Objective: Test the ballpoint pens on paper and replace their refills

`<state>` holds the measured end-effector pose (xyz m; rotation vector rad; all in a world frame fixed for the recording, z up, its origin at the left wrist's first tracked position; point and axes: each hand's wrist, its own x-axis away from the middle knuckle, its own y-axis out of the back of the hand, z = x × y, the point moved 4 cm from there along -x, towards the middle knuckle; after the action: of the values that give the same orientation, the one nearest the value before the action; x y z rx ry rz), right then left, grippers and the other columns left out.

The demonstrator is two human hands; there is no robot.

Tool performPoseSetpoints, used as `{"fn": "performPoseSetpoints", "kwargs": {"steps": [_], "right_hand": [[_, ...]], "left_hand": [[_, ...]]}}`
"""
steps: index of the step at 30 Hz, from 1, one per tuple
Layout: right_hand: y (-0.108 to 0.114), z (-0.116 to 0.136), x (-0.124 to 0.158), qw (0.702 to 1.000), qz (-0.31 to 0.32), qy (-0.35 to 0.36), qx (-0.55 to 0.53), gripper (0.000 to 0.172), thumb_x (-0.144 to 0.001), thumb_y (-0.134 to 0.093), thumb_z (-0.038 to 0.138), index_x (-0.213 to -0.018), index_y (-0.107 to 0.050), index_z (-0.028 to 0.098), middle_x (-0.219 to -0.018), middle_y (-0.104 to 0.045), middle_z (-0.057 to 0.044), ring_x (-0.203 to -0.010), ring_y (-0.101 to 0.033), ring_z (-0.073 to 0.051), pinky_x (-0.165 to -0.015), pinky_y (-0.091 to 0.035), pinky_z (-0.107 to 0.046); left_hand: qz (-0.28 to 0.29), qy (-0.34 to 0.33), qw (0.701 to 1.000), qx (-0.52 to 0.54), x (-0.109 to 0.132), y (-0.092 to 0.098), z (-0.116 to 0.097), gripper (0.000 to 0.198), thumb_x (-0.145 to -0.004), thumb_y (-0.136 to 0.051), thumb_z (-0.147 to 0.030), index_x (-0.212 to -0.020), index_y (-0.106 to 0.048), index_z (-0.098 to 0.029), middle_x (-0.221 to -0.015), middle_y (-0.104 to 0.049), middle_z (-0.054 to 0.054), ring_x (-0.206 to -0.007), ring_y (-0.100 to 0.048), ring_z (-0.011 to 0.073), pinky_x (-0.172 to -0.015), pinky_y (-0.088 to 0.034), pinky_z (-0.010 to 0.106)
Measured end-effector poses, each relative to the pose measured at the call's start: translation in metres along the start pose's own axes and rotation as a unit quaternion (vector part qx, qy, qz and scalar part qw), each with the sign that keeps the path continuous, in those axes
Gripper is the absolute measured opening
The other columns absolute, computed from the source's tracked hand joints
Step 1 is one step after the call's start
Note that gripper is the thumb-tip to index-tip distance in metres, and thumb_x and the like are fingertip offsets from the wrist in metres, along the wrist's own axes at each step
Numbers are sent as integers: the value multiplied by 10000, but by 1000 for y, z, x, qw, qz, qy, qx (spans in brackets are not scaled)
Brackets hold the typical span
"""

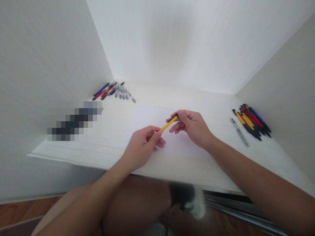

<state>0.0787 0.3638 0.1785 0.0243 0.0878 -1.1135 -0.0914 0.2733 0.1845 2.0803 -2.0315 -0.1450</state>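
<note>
A yellow pen [168, 123] with a black end is held between both hands, slanting up to the right above a white sheet of paper [144, 117]. My left hand [144, 144] pinches its lower yellow end between thumb and fingers. At the upper end, my right hand [193, 126] is closed on the black part with thumb and index finger, the other fingers curled below. Whether the black part is a cap or fixed to the barrel, I cannot tell.
Several red, yellow and blue pens [252, 121] lie at the right, beside a clear pen [239, 132]. Back left is a pile of coloured and clear pens [112, 90]. A blurred-out dark object [73, 123] sits at left. Walls [172, 42] enclose the white desktop [98, 144].
</note>
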Motion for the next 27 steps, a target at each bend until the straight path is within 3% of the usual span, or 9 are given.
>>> {"fn": "performPoseSetpoints", "kwargs": {"steps": [6, 18, 24, 27], "right_hand": [[0, 2, 1, 999, -6, 24, 32, 477, -935, -673, 618, -947, -743, 146, -865, -779, -101, -638, -730, -163, -568, -563, -248], [-3, 7, 3, 999, 5, 38, 38, 456, -953, -650, 612, -914, -731, 164, -917, -779, -93, -662, -687, -139, -601, -549, -251], [-5, 2, 3, 987, 79, -69, -119, 407, -952, -658, 584, -940, -734, 185, -1060, -774, -90, -746, -714, -160, -623, -543, -261], [-7, 0, 4, 976, 116, -115, -144, 445, -963, -606, 620, -968, -743, 196, -1091, -773, -89, -782, -730, -184, -690, -568, -300]], "left_hand": [[18, -5, 1000, 2, 2, 1, -2, 212, -987, -555, -208, -845, -711, -188, -700, -744, 27, -639, -707, 166, -591, -556, 244], [73, 54, 991, 97, 5, -3, 10, 284, -1033, -567, -360, -939, -746, -160, -768, -776, 66, -595, -694, 143, -609, -557, 234], [103, 51, 984, 136, 4, -5, 13, 259, -1038, -557, -351, -952, -718, -168, -705, -751, 45, -617, -707, 142, -620, -553, 219], [105, 57, 984, 133, 4, -7, 9, 222, -1039, -555, -320, -1005, -713, -168, -704, -752, 40, -611, -709, 147, -615, -552, 226]]}}
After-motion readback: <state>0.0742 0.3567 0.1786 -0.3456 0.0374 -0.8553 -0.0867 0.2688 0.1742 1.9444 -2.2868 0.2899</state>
